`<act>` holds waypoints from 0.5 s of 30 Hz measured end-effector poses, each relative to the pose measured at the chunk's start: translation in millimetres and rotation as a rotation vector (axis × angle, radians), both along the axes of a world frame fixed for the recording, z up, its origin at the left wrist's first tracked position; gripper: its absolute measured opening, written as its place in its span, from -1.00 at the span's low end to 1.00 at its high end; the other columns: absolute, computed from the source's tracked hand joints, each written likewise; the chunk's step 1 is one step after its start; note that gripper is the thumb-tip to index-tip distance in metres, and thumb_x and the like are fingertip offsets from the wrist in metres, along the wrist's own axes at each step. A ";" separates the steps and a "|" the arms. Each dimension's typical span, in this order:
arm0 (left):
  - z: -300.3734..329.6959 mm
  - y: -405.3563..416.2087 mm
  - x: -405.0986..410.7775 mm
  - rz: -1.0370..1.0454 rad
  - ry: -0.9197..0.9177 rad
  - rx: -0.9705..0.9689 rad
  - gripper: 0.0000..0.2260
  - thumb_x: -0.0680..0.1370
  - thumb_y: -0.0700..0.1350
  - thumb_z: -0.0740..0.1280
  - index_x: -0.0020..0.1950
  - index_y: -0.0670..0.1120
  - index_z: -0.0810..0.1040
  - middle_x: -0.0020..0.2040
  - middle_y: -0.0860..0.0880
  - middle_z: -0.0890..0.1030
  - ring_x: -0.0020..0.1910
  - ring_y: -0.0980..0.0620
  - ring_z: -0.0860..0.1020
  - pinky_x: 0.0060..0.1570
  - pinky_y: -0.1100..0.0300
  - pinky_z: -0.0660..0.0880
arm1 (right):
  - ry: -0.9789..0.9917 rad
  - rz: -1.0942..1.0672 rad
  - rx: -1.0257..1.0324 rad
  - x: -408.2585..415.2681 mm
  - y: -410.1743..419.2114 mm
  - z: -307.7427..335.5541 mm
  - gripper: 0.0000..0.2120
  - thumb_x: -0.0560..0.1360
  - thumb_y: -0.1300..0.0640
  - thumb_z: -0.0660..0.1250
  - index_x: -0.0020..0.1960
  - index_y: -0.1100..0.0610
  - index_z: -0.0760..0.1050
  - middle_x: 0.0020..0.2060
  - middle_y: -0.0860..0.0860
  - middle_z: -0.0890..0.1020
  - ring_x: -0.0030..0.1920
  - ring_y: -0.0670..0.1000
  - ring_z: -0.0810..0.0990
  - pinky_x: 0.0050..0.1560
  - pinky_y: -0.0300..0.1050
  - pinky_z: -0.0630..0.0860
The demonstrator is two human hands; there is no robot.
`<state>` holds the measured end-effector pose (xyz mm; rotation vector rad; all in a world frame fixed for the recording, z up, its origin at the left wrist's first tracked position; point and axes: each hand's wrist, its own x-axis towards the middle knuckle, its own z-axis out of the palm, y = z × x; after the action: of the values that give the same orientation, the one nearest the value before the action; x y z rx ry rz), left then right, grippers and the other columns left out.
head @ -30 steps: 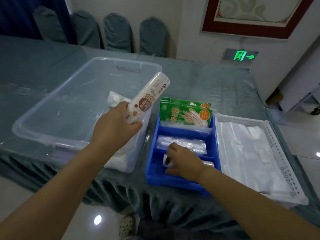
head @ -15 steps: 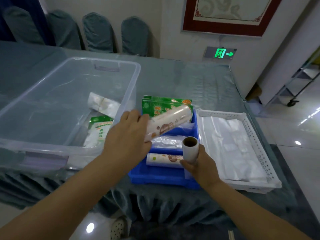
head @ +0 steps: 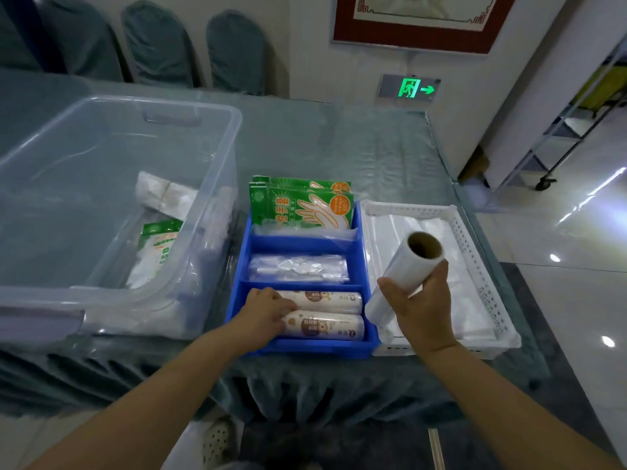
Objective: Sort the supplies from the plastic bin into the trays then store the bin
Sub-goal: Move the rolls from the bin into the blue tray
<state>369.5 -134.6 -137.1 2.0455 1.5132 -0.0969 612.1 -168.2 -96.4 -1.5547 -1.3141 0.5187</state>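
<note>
Clear plastic bin (head: 210, 137) at left on the cloth-covered table (head: 339, 144); its left side is cut off by the frame edge. Inside, seen through hazy walls: a green-printed glove packet (head: 157, 244) and a pale wrapped bundle (head: 163, 193), contents not legible. Just right of the bin, blue tray (head: 237, 266) with three compartments. Far compartment: green glove packets (head: 302, 205) standing upright. Middle: clear plastic bags (head: 298, 269), count unclear. Near compartment: two printed rolls lying side by side, far roll (head: 325, 300) and near roll (head: 325, 327). Left hand (head: 263, 312) rests on the left ends of the rolls, fingers curled over the near one; those ends are hidden beneath it. Right hand (head: 419, 307) grips a clear film roll (head: 405, 269), tilted, brown core facing the camera, held above the white perforated tray (head: 475, 252). That tray holds white folded sheets (head: 390, 232), partly hidden by the hand and roll.
</note>
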 end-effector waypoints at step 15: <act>106.2 -19.0 -26.4 0.100 0.124 0.626 -0.67 0.54 -0.14 0.30 0.30 0.07 0.48 0.22 0.07 0.57 0.24 0.02 0.44 0.29 0.10 0.30 | -0.698 0.455 0.020 -54.7 30.2 -16.4 -0.21 0.35 -0.19 0.43 0.45 0.00 0.18 0.15 0.07 0.56 0.08 0.05 0.54 0.10 -0.04 0.47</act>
<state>343.1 -153.5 -30.9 2.4626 1.8911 0.3363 557.4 -138.0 -112.8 -1.4726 -2.2259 0.2275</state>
